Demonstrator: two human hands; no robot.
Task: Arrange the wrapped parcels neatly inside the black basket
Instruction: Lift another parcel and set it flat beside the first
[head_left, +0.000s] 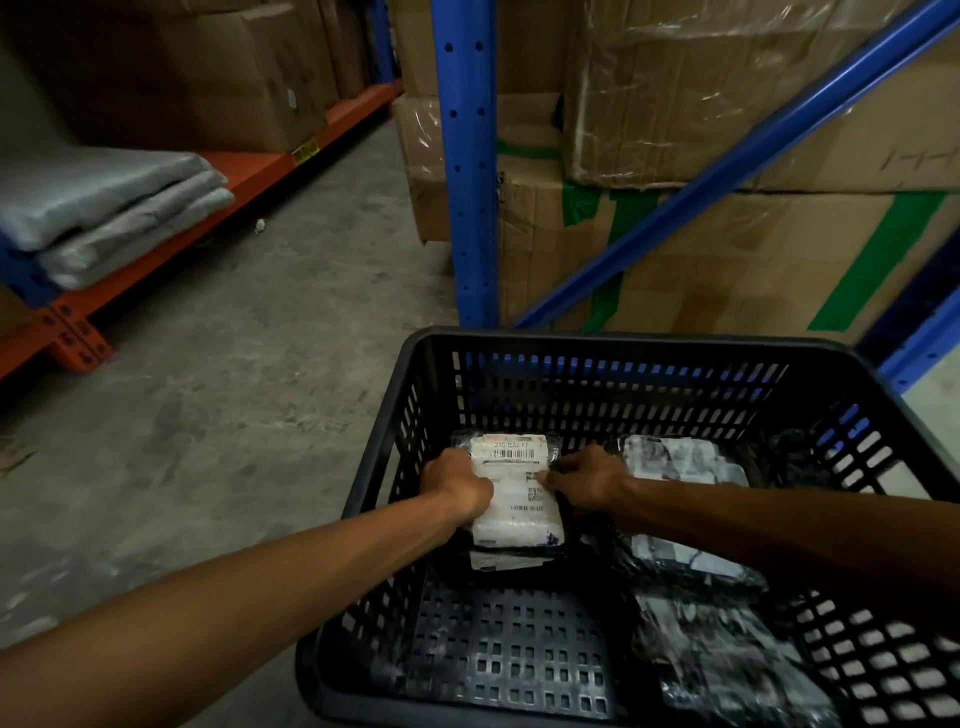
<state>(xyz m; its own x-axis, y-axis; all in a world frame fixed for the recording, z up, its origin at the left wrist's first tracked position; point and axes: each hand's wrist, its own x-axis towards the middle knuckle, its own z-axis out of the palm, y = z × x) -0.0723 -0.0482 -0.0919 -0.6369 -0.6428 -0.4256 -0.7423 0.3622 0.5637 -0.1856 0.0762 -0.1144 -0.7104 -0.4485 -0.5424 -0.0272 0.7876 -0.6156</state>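
Seating a parcel in the black basket
Left hand and right hand, fingers curled on its edges, square it at 11 o'clock, beside other parcels

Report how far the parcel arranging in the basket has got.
Done: parcels already lie along the black basket's right side. In hand: left hand and right hand press a labelled parcel at back left. Left: the near-left floor is bare.

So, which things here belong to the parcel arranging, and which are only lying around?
Belong to the job:
- black basket
- labelled parcel, held by left hand and right hand
- other wrapped parcels

Only lying around:
- cardboard boxes
- folded grey bags
- blue rack post
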